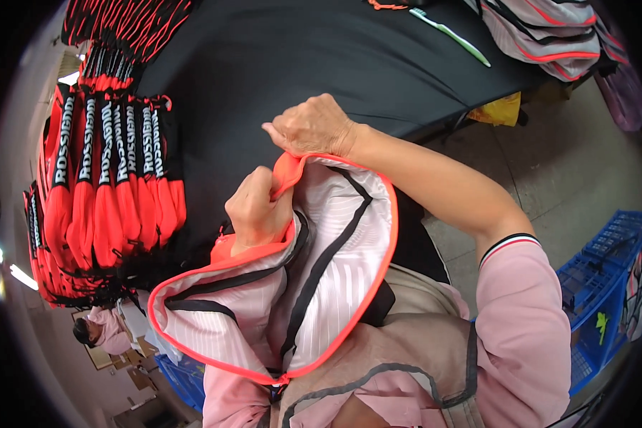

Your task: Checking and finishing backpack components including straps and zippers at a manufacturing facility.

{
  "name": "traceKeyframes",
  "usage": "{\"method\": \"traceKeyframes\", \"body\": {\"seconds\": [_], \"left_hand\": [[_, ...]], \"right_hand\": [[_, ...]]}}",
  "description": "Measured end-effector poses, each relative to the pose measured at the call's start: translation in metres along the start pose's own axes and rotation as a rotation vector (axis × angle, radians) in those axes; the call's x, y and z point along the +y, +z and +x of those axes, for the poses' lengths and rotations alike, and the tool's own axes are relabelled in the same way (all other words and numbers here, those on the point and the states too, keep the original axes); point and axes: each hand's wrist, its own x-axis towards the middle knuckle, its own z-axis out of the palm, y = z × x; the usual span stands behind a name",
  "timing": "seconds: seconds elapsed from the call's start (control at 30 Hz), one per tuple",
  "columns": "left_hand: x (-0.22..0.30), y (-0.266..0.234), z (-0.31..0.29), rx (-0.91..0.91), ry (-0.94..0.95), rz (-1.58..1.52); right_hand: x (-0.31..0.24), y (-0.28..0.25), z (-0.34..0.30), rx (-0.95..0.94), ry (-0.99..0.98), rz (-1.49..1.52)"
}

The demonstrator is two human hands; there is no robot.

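In front of my chest a red zippered bag (pixel 335 285) gapes wide. Its pale striped lining faces up, with black binding along the inner seams and a red zipper edge around the mouth. My left hand (pixel 258 208) is closed on the bag's red fabric at the far side; the bag hides my left forearm. Just beyond it, my right hand (pixel 312 127) makes a fist over the same red edge, gripping it. A short stretch of red fabric (pixel 287 172) runs between the two hands.
A black-covered table (pixel 228 71) lies ahead. Several red-and-black bags (pixel 110 178) stand stacked at left. A green-and-white toothbrush (pixel 453 39) and grey-and-red striped pieces (pixel 546 43) lie at far right. Blue crates (pixel 595 264) stand on the right. Another person (pixel 107 332) is at lower left.
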Motion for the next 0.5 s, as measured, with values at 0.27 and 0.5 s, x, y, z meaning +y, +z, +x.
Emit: {"method": "traceKeyframes", "body": {"seconds": [0.27,0.5], "left_hand": [[-0.022,-0.088,0.109,-0.66,0.552,-1.557],[0.138,-0.164,0.089,-1.27,0.682,0.033]], "right_hand": [[0.034,-0.011,0.004,-0.475,0.42,-0.043],[0.042,0.005,0.007,-0.609,0.496,-0.033]]}}
